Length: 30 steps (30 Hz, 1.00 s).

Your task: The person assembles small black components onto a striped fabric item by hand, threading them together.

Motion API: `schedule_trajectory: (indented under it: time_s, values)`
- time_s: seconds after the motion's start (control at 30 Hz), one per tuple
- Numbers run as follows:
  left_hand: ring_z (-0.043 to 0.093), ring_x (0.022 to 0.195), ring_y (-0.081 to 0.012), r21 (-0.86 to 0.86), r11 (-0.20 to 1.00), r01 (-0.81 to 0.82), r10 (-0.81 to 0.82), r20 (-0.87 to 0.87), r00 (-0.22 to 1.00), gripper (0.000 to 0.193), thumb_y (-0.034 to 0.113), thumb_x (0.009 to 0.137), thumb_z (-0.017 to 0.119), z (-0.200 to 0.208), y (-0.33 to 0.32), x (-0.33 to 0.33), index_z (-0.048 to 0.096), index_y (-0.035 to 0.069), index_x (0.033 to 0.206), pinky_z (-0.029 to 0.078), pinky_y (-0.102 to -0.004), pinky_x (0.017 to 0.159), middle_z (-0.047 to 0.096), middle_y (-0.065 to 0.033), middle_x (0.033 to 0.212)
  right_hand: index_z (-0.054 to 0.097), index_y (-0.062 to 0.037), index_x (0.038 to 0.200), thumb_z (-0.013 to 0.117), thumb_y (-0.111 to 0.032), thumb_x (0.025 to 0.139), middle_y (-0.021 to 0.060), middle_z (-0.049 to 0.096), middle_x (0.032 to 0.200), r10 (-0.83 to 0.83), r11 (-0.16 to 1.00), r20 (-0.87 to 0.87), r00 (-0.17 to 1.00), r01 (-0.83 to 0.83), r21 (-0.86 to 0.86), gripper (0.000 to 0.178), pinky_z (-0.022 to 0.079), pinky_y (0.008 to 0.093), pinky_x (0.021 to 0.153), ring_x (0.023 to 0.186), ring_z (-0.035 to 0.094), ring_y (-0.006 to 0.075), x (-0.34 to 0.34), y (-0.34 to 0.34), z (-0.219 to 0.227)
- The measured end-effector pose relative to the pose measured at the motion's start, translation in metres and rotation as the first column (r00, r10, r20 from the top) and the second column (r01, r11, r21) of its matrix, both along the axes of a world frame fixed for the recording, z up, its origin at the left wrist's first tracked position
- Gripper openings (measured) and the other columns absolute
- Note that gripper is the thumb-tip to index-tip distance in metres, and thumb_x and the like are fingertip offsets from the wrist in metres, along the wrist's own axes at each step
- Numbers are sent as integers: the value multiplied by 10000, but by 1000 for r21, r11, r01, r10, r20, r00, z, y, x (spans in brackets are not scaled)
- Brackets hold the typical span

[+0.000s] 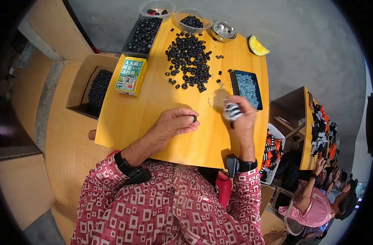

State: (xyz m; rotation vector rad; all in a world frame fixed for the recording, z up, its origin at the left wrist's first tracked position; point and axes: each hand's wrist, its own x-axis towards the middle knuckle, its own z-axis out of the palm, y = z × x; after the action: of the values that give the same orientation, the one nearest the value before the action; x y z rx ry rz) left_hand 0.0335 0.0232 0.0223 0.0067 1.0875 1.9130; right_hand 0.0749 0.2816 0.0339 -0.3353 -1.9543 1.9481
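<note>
My left hand (174, 123) is over the near middle of the wooden table, pinching a small round black piece (194, 118) between thumb and fingers. Toward the table's right side, my right hand (245, 119) is closed around a black-and-white striped piece (232, 111), which is smeared by motion; its exact kind is unclear. Beyond my hands lies a loose heap of small black ring-like pieces (188, 57). A black tray (234, 83) of small clear or bluish bits sits just past my right hand. Several tiny shiny bits (210, 102) lie between the heap and my hands.
At the far left stand a dark tray (129, 54) of black balls and a yellow-green box (130, 76). Clear bowls (209, 22), a steel bowl (223, 32) and a yellow fruit slice (258, 45) line the far edge. A cardboard box (78, 100) is left; a white bin (272, 177) and co-workers are right.
</note>
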Motion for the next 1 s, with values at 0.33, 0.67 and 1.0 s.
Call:
schedule_trajectory:
  time_s: [0.33, 0.67, 1.0]
  values:
    - [687, 1022, -160, -33, 999, -15, 15, -24, 1000, 282, 188, 971, 658, -6, 0, 3, 645, 56, 1221, 550, -265, 917, 699, -79, 1102, 682, -16, 1055, 624, 133, 797, 64, 656, 923, 89, 749, -82, 993, -12, 663, 303, 514, 280, 807, 882, 649, 173, 1, -16, 13]
    - [682, 1039, -176, -23, 1000, 0, 0, -23, 1000, 284, 216, 978, 654, -7, 0, 2, 636, 57, 1213, 537, -286, 933, 700, -101, 1112, 697, 4, 1052, 595, 143, 857, 7, 652, 918, 59, 991, -59, 997, -51, 126, 260, 532, 250, 775, 843, 635, 105, 11, -16, 3]
    - [688, 1059, -200, 95, 995, 30, -30, 2, 1000, 296, 249, 998, 637, 10, 11, 1, 580, 83, 1235, 534, -301, 943, 696, -134, 1164, 690, 18, 1031, 601, 147, 829, 65, 652, 1000, 267, 944, -42, 963, -253, 210, 256, 511, 255, 789, 896, 632, 132, 32, -49, 35]
